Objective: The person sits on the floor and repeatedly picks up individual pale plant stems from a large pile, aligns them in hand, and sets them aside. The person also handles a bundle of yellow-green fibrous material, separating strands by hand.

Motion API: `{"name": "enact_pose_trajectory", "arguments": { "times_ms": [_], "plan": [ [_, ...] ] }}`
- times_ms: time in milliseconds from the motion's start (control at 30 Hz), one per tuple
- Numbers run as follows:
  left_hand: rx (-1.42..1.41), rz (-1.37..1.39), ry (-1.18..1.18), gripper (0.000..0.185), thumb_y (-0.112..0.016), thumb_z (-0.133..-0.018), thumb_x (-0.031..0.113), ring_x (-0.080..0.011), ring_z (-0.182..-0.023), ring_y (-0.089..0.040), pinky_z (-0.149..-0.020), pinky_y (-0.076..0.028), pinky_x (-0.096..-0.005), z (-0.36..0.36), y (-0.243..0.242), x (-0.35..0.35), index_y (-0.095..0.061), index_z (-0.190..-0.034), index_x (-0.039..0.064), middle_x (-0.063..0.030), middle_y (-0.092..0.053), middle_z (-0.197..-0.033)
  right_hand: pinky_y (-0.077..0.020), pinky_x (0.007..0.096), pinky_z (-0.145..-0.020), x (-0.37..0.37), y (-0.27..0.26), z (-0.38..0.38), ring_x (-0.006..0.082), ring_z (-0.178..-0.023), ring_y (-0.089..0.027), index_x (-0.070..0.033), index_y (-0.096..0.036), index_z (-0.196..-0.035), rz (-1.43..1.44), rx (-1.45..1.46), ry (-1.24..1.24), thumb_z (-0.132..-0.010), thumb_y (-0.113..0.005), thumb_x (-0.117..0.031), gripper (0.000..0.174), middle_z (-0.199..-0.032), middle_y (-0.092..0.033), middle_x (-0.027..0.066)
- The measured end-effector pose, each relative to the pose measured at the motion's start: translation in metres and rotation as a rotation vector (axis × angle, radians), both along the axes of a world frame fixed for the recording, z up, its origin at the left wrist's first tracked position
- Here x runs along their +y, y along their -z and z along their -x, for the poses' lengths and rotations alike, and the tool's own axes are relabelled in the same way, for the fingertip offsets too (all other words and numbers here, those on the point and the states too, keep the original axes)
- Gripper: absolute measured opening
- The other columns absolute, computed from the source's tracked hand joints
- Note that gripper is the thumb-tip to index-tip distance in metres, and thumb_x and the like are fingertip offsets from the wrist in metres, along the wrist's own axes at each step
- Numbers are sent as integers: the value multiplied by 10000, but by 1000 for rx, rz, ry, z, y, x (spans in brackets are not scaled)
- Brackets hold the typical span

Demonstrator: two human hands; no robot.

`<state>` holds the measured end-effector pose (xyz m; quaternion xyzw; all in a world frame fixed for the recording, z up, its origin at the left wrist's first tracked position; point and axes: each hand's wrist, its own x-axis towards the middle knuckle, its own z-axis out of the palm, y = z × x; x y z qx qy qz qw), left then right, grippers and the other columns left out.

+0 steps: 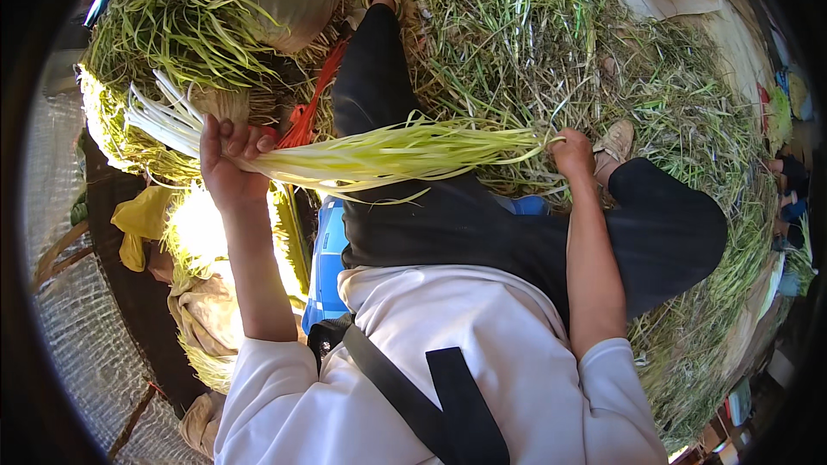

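Note:
A long bundle of pale garlic chives (387,154) stretches level above my lap, white stalk ends to the left and yellow-green leaves to the right. My left hand (234,158) holds it near the white stalks (169,117), palm up with the fingers curled against it. At the far end, my right hand (574,154) is closed in a fist on a few thin leaf tips. Some leaves hang loose below the bundle. Red plastic strings (313,110) lie behind it, beside my dark trouser leg.
A heap of green chives (181,19) rises at the upper left, beside a cloth-like sack (297,0). Leaf litter (517,39) covers the ground around my shoes. A yellow plastic bag (143,213) hangs at left. I sit over a blue checked seat (328,258). Other people's limbs (793,200) show far right.

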<state>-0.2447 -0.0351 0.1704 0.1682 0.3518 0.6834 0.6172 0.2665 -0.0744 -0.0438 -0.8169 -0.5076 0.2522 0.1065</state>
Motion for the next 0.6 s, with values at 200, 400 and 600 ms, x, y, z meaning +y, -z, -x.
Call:
{"name": "enact_pose_trajectory", "arguments": {
  "times_ms": [200, 400, 600],
  "plan": [
    [-83, -108, 75, 309, -498, -1075, 313, -144, -562, -372, -640, -404, -327, 16, -2, -9, -491, -842, 110, 11, -369, -624, -541, 397, -790, 42, -82, 47, 293, -864, -679, -87, -712, -1095, -265, 371, -81, -838, -674, -104, 260, -949, -693, 135],
    [-67, -160, 105, 316, -492, -1074, 315, -143, -572, -364, -636, -386, -329, 6, -18, -13, -488, -841, 101, 9, -381, -635, -510, 400, -899, 28, -140, 196, 282, -965, -649, -112, -695, -1093, -764, 469, -643, -821, -720, -85, 275, -1016, -651, 102],
    [13, -316, 214, 313, -428, -1093, 313, -140, -576, -372, -636, -394, -339, 15, -41, -19, -488, -871, 101, 14, -399, -639, -526, 484, -861, -3, -23, 137, 317, -979, -683, -162, -749, -1038, 241, -162, -535, -933, -642, -292, 198, -1046, -700, 140]
  ]
}}
